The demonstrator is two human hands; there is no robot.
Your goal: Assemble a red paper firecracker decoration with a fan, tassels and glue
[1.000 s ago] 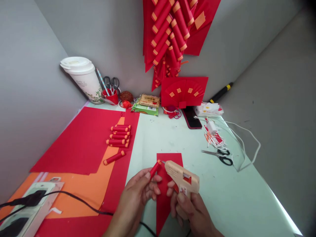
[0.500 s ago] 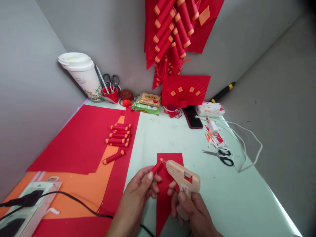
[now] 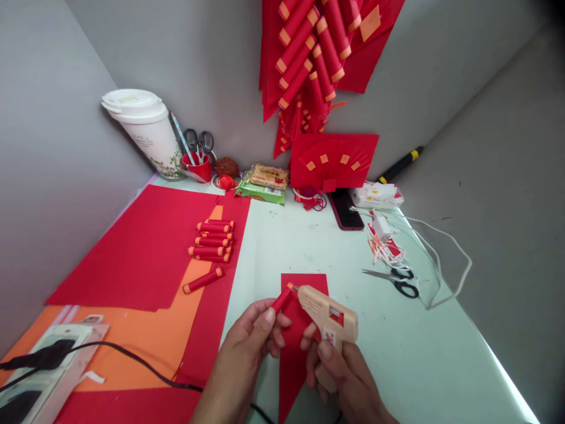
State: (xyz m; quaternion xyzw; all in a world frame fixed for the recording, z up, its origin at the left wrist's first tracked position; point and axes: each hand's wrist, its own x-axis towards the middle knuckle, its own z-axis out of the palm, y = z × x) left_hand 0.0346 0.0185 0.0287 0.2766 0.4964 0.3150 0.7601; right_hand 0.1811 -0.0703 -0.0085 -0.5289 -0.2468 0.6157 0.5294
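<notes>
Between the thumb and fingers of my left hand (image 3: 256, 333) is a small red paper tube (image 3: 281, 299) with an orange band at its upper end. My right hand (image 3: 338, 368) is wrapped round the handle of a cream glue gun (image 3: 330, 312), fingers at its trigger. The gun's nozzle points left and meets or nearly touches the tube's orange end. Under both hands lies a red paper strip (image 3: 293, 353) with a pointed lower end. Several finished red tubes (image 3: 212, 250) with orange ends lie stacked to the left, and a single tube (image 3: 203, 281) lies just below them.
Red sheets (image 3: 132, 247) and an orange sheet (image 3: 132, 353) cover the left side. A power strip (image 3: 66, 365) with a black cord sits lower left. Scissors (image 3: 397, 281), paper scraps (image 3: 388, 247), a white cable and a phone (image 3: 346, 211) lie right. A lidded cup (image 3: 148, 135) stands at back left.
The view has shifted very slightly. Both hands, the tube and the glue gun hold almost the same position, nozzle still at the tube's orange end.
</notes>
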